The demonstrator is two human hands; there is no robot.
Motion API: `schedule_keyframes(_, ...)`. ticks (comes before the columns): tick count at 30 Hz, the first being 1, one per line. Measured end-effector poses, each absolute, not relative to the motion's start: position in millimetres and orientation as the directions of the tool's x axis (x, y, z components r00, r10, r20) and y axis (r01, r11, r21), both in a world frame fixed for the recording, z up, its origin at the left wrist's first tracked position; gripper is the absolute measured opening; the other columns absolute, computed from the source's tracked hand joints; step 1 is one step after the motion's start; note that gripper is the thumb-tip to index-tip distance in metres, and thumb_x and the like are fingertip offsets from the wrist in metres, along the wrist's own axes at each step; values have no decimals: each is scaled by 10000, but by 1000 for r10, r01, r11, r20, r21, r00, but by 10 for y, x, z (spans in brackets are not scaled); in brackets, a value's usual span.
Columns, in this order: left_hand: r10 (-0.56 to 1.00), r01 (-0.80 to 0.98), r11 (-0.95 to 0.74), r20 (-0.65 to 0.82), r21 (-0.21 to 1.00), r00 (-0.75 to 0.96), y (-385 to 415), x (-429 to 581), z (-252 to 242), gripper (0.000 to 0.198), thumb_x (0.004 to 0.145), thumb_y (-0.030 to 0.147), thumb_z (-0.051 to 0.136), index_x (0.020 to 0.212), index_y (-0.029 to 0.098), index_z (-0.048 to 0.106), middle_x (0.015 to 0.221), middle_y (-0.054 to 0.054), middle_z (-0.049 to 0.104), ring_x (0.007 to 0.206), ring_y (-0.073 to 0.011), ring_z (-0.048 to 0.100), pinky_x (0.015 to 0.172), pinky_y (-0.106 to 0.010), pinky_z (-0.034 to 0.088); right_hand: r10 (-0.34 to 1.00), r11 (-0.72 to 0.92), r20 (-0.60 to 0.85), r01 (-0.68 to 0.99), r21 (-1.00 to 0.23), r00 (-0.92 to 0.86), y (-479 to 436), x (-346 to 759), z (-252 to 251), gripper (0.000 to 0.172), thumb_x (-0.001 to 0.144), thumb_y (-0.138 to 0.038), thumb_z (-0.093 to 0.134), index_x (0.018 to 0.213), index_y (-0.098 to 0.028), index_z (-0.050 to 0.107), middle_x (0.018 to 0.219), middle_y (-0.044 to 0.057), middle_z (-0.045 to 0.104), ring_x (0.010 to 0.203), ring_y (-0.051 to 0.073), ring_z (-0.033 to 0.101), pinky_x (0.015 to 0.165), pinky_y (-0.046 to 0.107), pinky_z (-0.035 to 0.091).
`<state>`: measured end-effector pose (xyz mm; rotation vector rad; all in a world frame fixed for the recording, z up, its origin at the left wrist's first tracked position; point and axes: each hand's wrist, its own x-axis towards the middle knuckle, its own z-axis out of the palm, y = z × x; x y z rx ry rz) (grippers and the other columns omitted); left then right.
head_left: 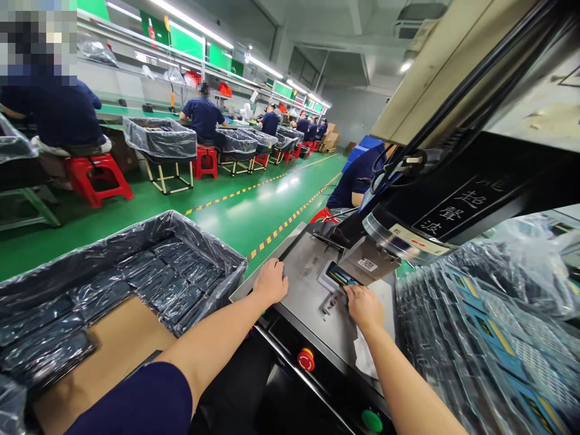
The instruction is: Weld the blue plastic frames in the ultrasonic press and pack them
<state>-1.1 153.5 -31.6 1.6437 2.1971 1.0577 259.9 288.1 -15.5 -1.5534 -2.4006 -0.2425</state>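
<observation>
My left hand (270, 282) lies palm down on the near edge of a stainless steel machine plate (301, 272), holding nothing. My right hand (365, 307) sits farther right, its fingertips at a small dark rectangular panel (341, 275) set in a fixture on the plate. The fingers are partly hidden behind the back of the hand, so I cannot tell whether they grip the panel. A red emergency stop button (306, 359) and a green button (372, 420) sit on the machine's black front, below my hands.
To my left, a plastic-lined bin (136, 254) holds dark flat sleeved items on cardboard. To my right lies a pile of clear-wrapped blue and yellow packs (493, 338). A black machine head (453, 205) overhangs the plate. Co-workers (203, 118) sit along a green-floored aisle beside more bins.
</observation>
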Motion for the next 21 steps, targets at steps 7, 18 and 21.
schedule_keyframes(7, 879, 755, 83, 309, 650, -363, 1548, -32, -367, 332, 821, 258, 548, 1139, 170, 587, 1246, -131, 549, 1192, -275, 511, 1063, -400, 404, 685, 592, 506, 805, 32, -524, 2495, 2597, -54, 406, 987, -359, 384, 899, -142, 716, 943, 118, 719, 875, 244, 637, 837, 358, 467)
schedule_keyframes(18, 824, 731, -36, 434, 681, -363, 1414, -84, -369, 283, 819, 195, 562, 1097, 145, 570, 1176, -139, 578, 1183, -255, 517, 1061, -418, 407, 768, 640, 488, 539, -548, -415, 589, 2784, 6, 291, 949, -436, 495, 878, -213, 668, 921, 64, 710, 864, 195, 654, 804, 325, 514)
schedule_keyframes(21, 799, 622, -163, 472, 766, -372, 1097, 116, -382, 234, 844, 236, 566, 1061, 148, 581, 1132, -129, 605, 1106, -233, 566, 994, -397, 457, 940, 154, 3, 416, -896, -341, 253, 2876, -103, 413, 879, -577, 544, 743, -195, 627, 730, 34, 660, 672, 168, 595, 642, 297, 481)
